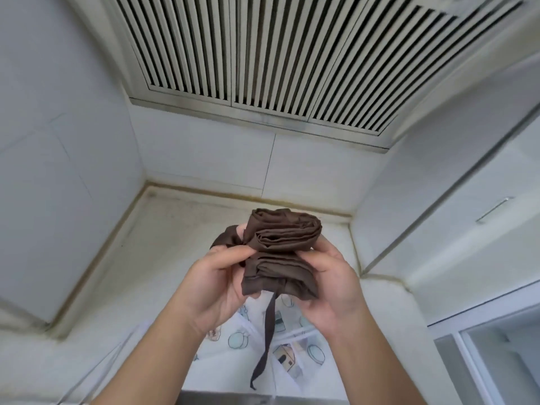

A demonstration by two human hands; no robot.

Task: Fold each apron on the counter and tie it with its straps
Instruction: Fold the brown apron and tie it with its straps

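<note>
Slatted vent panel (280, 59) at 12 o'clock, above the pale bench (175, 229). White printed apron (233, 346) lies flat on the bench at 6 o'clock. Brown apron (280, 252), folded into a thick bundle, held in the air at centre. Left hand (213, 282) at 8 o'clock of the bundle, right hand (333, 276) at 4 o'clock; fingers of both curl around the cloth. One brown strap (267, 331) hangs down from the bundle over the printed apron.

brown apron (282, 252), white printed apron (233, 343)
</note>
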